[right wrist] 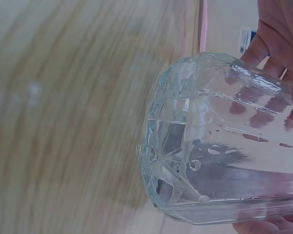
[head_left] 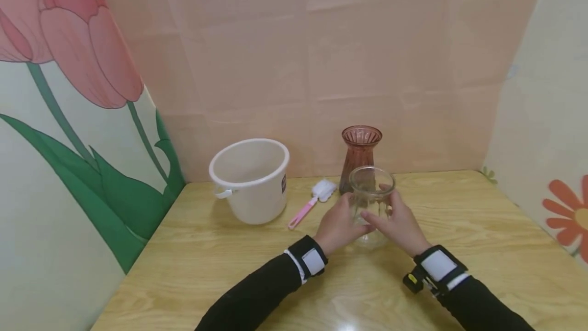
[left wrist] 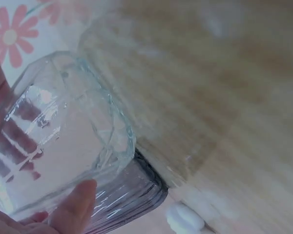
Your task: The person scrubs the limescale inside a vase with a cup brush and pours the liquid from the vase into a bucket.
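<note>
Head view: both hands wrap a clear glass vase standing upright on the wooden table, near the middle, just in front of a brown-pink ribbed vase. Left hand grips its left side, fingers curled round the body; right hand grips the right side, fingers showing through the glass. Wrist views confirm it: left thumb tip presses the wall, right-hand fingers curl over the faceted base end. Judgement: glass is stiff, smooth, likely slippery and breakable, moderately heavy at the thick base; best held round the mid body with two opposed palms as here, not by the thin rim. Forearms in black sleeves come in low from the near edge, wrists slightly raised, palms facing each other. White bucket sits well left; pink-handled brush lies between bucket and vases.
</note>
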